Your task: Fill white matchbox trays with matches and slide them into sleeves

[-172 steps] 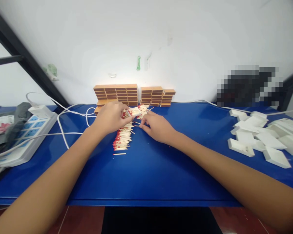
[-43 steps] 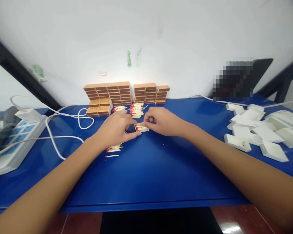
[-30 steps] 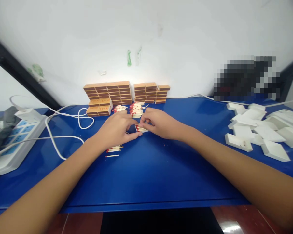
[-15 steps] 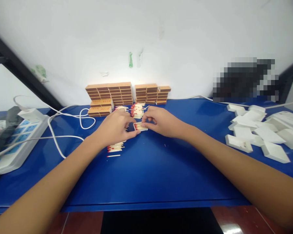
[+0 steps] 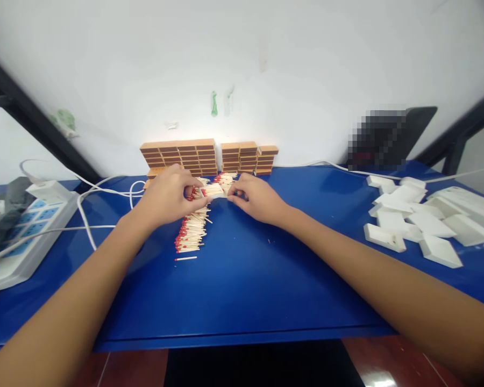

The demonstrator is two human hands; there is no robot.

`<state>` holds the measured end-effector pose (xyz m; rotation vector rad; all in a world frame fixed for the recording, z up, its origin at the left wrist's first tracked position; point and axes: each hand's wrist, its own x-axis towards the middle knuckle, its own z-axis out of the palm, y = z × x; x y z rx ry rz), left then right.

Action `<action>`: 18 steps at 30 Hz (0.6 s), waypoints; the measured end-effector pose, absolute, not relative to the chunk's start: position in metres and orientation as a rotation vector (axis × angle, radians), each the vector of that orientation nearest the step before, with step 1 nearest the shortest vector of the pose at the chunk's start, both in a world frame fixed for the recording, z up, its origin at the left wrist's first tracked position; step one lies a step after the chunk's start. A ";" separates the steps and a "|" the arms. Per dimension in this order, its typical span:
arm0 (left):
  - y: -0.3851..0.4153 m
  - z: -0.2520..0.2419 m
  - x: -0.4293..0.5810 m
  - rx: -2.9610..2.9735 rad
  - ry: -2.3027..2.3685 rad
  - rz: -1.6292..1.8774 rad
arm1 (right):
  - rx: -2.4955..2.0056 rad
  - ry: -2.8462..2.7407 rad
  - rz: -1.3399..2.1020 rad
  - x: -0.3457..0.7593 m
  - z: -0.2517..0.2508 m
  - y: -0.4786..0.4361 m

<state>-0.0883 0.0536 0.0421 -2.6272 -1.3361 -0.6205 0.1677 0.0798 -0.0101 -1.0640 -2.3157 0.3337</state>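
Between my hands is a small white matchbox tray (image 5: 221, 194) filled with red-tipped matches (image 5: 212, 189). My left hand (image 5: 170, 194) grips its left end between thumb and fingers. At the right end, the fingertips of my right hand (image 5: 258, 200) are pinched together on the tray's edge. A long heap of loose matches (image 5: 192, 230) lies below and partly behind my left hand. Another pile of matches (image 5: 225, 179) sits just beyond the tray, partly covered by it. One single match (image 5: 185, 258) lies apart, nearer the table's front.
Stacked brown matchboxes (image 5: 178, 153) stand along the wall, with shorter stacks (image 5: 239, 156) beside them. Several empty white trays (image 5: 413, 209) are heaped on the right. On the left are a power strip (image 5: 28, 236) and white cables (image 5: 82, 215). A dark object (image 5: 417, 134) leans at the back right.
Both hands have moved left and slightly away from me with the filled tray, now over the match piles. More of the loose heap shows below my left hand.
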 end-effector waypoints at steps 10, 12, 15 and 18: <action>0.057 0.038 -0.092 -2.557 -1.346 -0.666 | -1.168 -2.399 0.300 0.154 -0.014 0.080; 0.056 0.038 -0.092 -2.540 -1.361 -0.662 | -1.174 -2.394 0.295 0.154 -0.013 0.079; 0.056 0.039 -0.092 -2.520 -1.373 -0.642 | -1.159 -2.397 0.273 0.155 -0.013 0.078; 0.055 0.039 -0.092 -2.519 -1.367 -0.631 | -1.142 -2.402 0.265 0.156 -0.015 0.080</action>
